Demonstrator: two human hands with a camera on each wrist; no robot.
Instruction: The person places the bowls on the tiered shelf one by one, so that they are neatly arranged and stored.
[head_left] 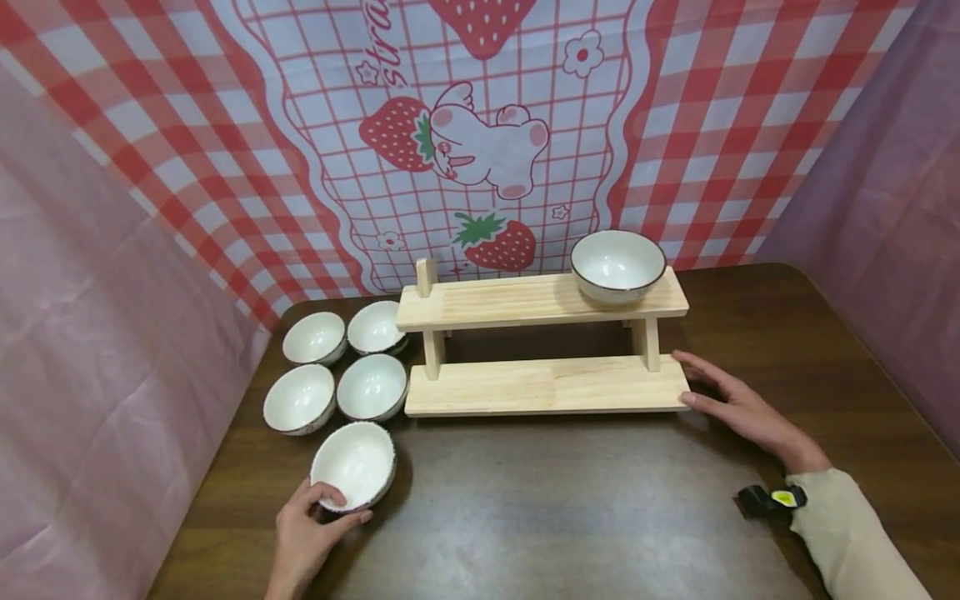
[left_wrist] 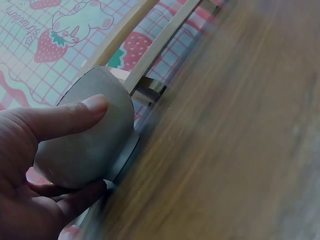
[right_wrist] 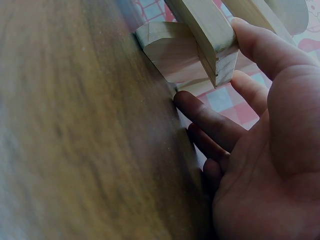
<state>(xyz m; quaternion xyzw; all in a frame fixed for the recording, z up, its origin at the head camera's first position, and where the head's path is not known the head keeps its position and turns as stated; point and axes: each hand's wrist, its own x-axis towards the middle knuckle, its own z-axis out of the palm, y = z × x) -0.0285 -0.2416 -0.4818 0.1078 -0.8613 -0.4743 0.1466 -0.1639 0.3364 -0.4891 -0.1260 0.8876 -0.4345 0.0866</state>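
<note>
At the front left, my left hand (head_left: pixel 306 533) pinches the near rim of a white bowl (head_left: pixel 358 462), a finger inside and the thumb outside. The left wrist view shows the thumb against the bowl's outer wall (left_wrist: pixel 95 135); whether its foot touches the table cannot be told. My right hand (head_left: pixel 742 412) touches the right end of a two-tier wooden shelf (head_left: pixel 547 387), with thumb and index finger at the lower board's corners. In the right wrist view its other fingers hang loosely beside the board end (right_wrist: pixel 227 64). A dark-rimmed bowl (head_left: pixel 618 262) stands upright on the upper tier's right part.
Several more white bowls (head_left: pixel 300 400) stand grouped left of the shelf, near the table's left edge. A short wooden post (head_left: pixel 425 277) rises at the upper tier's left end. Behind the brown table (head_left: pixel 540 500) hangs a red-and-white strawberry cloth (head_left: pixel 480 167).
</note>
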